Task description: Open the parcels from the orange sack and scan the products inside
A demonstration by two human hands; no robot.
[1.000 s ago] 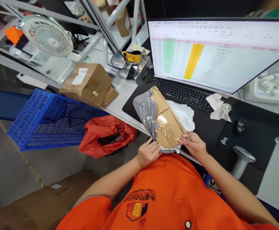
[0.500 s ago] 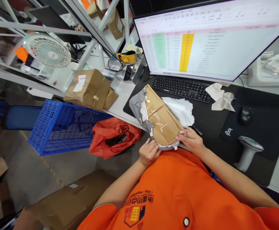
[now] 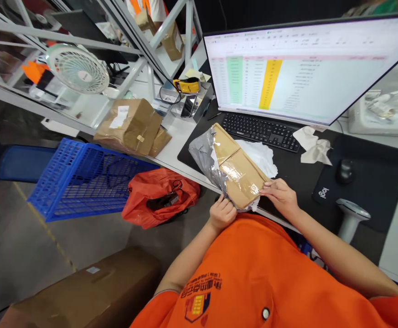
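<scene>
Hands on taped cardboard box (image 3: pixel 238 171), monitor (image 3: pixel 297 73), keyboard (image 3: pixel 260 131)

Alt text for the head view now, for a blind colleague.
The left hand holds torn grey wrapping, the right hand a corner of a partly wrapped cardboard box, at the edge of a desk. Beyond are a keyboard and lit monitor; a mouse and scanner lie right.

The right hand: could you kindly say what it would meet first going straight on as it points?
The right hand would probably meet the box, whose edge its fingertips seem to touch, though depth is unclear.
</scene>
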